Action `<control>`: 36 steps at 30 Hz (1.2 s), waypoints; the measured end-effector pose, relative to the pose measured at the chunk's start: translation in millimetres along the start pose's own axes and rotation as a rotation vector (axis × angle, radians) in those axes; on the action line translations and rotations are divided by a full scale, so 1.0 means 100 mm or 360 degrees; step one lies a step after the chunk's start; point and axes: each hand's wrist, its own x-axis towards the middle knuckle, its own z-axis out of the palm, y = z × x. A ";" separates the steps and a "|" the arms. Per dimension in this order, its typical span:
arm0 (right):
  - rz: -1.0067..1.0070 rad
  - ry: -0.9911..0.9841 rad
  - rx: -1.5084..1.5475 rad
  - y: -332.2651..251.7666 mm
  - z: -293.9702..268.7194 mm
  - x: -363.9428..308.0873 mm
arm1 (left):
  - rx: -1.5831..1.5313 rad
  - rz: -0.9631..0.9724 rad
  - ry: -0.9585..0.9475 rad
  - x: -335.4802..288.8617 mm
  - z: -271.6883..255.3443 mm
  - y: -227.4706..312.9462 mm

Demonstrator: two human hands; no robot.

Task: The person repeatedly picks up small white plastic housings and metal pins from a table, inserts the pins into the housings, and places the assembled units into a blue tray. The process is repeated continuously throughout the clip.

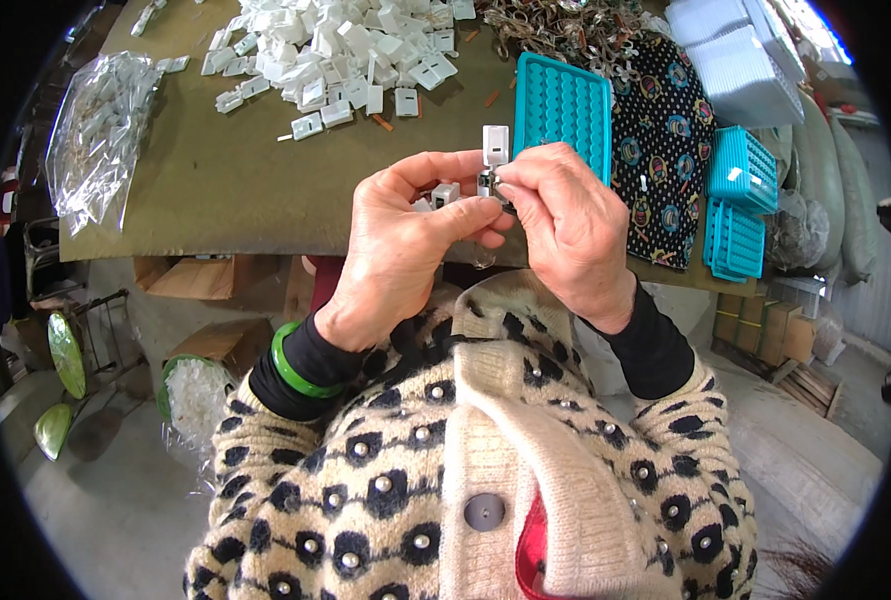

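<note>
Above the near edge of the table, my left hand (406, 225) pinches a small white plastic case (496, 146) between thumb and fingers. The case stands upright, with a dark slot on its face. A second white piece (446, 194) shows inside the curl of the same hand. My right hand (574, 220) meets it from the right, thumb and forefinger closed on a small shiny metal part (496, 184) at the lower end of the case. How far the metal part sits in the case is hidden by the fingertips.
A heap of white plastic cases (331, 50) lies at the back, beside a pile of metal parts (566, 30). A teal ridged tray (564, 105) rests right of my hands, next to a patterned dark cloth (656, 150). A clear bag (101, 140) lies left; stacked teal trays (741, 170) stand right.
</note>
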 end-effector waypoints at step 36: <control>0.0041 0.0150 -0.0032 0.20 -0.07 0.04 | -0.0393 -0.0119 -0.0212 0.17 -0.09 -0.10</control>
